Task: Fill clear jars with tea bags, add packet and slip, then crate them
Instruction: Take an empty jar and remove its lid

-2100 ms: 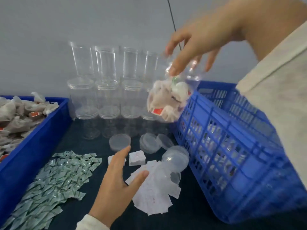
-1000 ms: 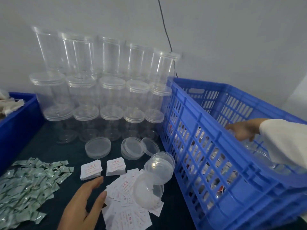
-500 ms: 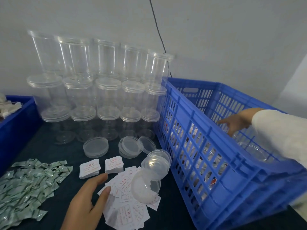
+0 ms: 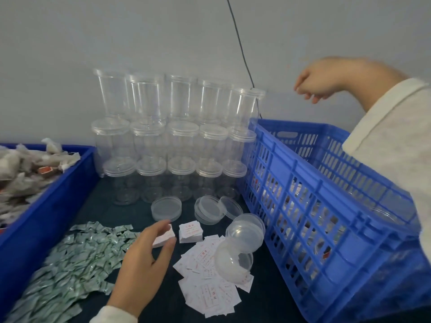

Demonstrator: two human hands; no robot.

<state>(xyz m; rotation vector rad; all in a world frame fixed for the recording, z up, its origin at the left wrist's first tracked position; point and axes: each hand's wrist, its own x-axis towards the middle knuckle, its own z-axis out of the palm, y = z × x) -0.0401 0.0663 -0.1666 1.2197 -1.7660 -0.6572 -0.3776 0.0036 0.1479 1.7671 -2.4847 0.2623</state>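
Several empty clear jars (image 4: 177, 145) stand stacked in three rows against the wall. My right hand (image 4: 319, 82) hangs in the air above the blue slatted crate (image 4: 321, 201), fingers loosely curled, holding nothing. Filled jars show dimly through the crate's slats. My left hand (image 4: 144, 259) hovers low over the dark table, fingers spread, fingertips at a small stack of white slips (image 4: 163, 237). More slips (image 4: 210, 276) lie scattered beside it. Green packets (image 4: 67, 262) are heaped at the left. Tea bags (image 4: 25, 169) fill the blue bin (image 4: 46, 206).
Loose clear lids (image 4: 166, 206) lie in front of the jar stack, and a few more (image 4: 242, 238) lean against the crate wall over the slips. A black cable (image 4: 240, 43) runs down the grey wall behind the jars.
My right hand has come up out of the crate, empty, and now hangs above its far rim. My left hand has shifted forward to the slip stack.
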